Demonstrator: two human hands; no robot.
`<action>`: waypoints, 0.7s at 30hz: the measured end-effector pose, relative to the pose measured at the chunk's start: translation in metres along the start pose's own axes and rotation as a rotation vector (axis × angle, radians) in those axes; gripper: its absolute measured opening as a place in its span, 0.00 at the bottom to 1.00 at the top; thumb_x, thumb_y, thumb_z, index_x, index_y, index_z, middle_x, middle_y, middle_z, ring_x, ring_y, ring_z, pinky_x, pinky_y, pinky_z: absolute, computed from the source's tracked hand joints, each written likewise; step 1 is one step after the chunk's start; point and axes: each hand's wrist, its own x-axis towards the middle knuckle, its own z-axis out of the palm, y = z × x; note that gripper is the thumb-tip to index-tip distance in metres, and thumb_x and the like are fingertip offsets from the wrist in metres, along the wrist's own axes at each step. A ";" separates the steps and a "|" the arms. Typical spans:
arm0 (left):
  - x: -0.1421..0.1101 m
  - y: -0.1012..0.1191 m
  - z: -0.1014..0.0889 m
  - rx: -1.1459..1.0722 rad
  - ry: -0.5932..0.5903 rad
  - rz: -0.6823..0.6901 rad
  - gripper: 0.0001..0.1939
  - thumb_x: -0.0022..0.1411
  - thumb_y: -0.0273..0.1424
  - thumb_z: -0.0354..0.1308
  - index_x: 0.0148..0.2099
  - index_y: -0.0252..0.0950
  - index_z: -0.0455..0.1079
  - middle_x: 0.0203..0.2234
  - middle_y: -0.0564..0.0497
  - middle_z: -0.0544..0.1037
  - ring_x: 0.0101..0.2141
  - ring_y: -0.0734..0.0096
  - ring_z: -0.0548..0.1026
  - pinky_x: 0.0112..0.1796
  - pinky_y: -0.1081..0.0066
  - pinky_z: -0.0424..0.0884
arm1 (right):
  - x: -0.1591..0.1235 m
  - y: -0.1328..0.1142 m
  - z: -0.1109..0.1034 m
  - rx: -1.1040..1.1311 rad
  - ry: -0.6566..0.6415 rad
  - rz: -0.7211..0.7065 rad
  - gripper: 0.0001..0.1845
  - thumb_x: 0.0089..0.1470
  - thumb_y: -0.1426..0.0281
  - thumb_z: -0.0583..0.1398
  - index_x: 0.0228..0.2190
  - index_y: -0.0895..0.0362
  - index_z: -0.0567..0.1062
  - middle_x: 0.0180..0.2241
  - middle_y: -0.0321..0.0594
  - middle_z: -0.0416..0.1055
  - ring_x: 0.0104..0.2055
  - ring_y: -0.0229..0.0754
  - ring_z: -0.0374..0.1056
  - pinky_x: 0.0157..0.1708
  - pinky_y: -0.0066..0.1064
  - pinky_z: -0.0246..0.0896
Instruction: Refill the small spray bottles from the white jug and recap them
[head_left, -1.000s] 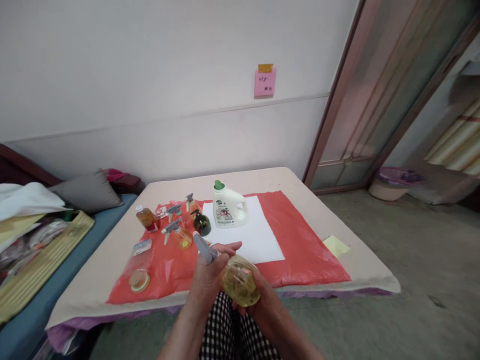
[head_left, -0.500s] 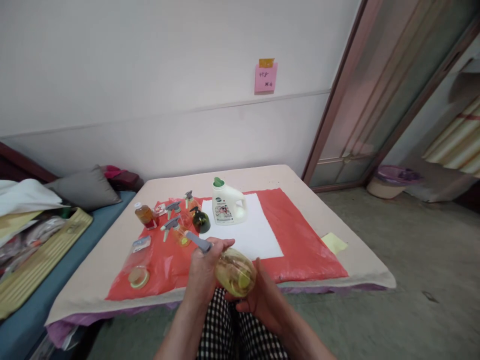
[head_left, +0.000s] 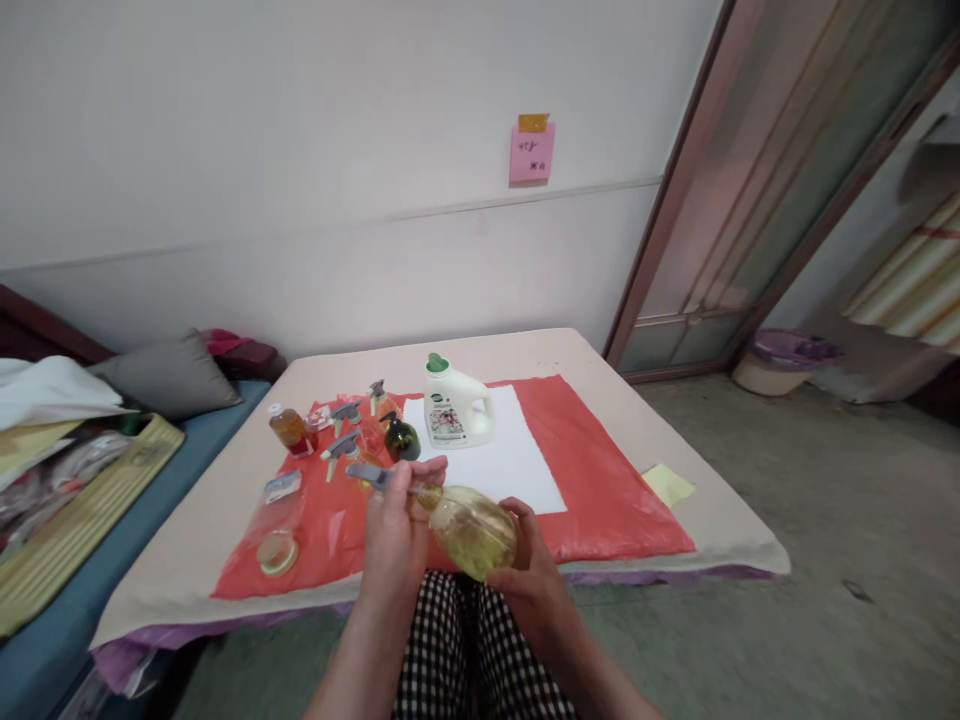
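Note:
Low over the front edge of the red plastic sheet, a clear yellow-tinted bottle [head_left: 474,530] lies tilted, its neck pointing left. My right hand [head_left: 529,570] is closed round its base end. At the neck end, my left hand [head_left: 396,515] grips a grey spray head [head_left: 369,476], some fingers stretched past the neck. The bare neck shows just right of that hand; whether the spray head's tube is still inside is hard to tell. Behind are a grey spray bottle trigger [head_left: 341,448], a dark green pump bottle [head_left: 403,441] and a white handled jug [head_left: 456,408] with a green cap.
A red plastic sheet [head_left: 615,500] and a white sheet [head_left: 517,470] cover part of the cloth-covered table [head_left: 645,420]. At left are an amber bottle [head_left: 290,430], a round lid-like disc [head_left: 277,553] and a small packet [head_left: 283,487]. A yellow paper [head_left: 669,485] lies right.
The spray head has moved left with my left hand, and the bottle's neck is now exposed. My right hand has risen and closed round the bottle's base end.

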 end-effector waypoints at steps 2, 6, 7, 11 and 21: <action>0.004 0.005 0.000 -0.066 0.048 0.005 0.18 0.57 0.46 0.64 0.31 0.35 0.73 0.34 0.44 0.83 0.43 0.64 0.80 0.52 0.61 0.70 | 0.001 0.001 -0.004 0.037 0.006 0.012 0.41 0.29 0.80 0.69 0.47 0.44 0.66 0.49 0.35 0.74 0.55 0.52 0.68 0.57 0.45 0.59; 0.018 0.017 -0.008 -0.118 0.159 0.045 0.18 0.63 0.45 0.58 0.31 0.35 0.71 0.36 0.44 0.83 0.43 0.66 0.80 0.49 0.65 0.71 | 0.005 0.003 -0.019 0.086 0.046 0.046 0.39 0.30 0.80 0.65 0.47 0.44 0.68 0.49 0.34 0.75 0.56 0.51 0.68 0.57 0.45 0.58; 0.022 0.020 -0.012 -0.128 0.189 0.055 0.19 0.65 0.45 0.57 0.30 0.35 0.71 0.36 0.44 0.83 0.44 0.66 0.80 0.48 0.66 0.72 | 0.006 0.002 -0.024 0.093 0.064 0.059 0.38 0.31 0.79 0.65 0.47 0.44 0.68 0.49 0.34 0.75 0.56 0.51 0.68 0.56 0.45 0.59; 0.037 0.025 -0.034 -0.149 0.307 0.065 0.23 0.68 0.47 0.50 0.30 0.34 0.71 0.34 0.43 0.82 0.40 0.66 0.80 0.39 0.70 0.75 | 0.020 -0.004 -0.041 0.087 0.158 0.082 0.33 0.36 0.75 0.66 0.46 0.45 0.68 0.49 0.36 0.76 0.52 0.51 0.70 0.49 0.44 0.64; 0.034 0.001 -0.083 -0.108 0.369 -0.007 0.06 0.61 0.29 0.62 0.35 0.31 0.72 0.27 0.49 0.79 0.20 0.82 0.68 0.21 0.82 0.66 | 0.130 -0.070 -0.019 -0.267 0.155 -0.061 0.27 0.40 0.66 0.67 0.44 0.45 0.67 0.46 0.34 0.72 0.42 0.42 0.70 0.39 0.35 0.67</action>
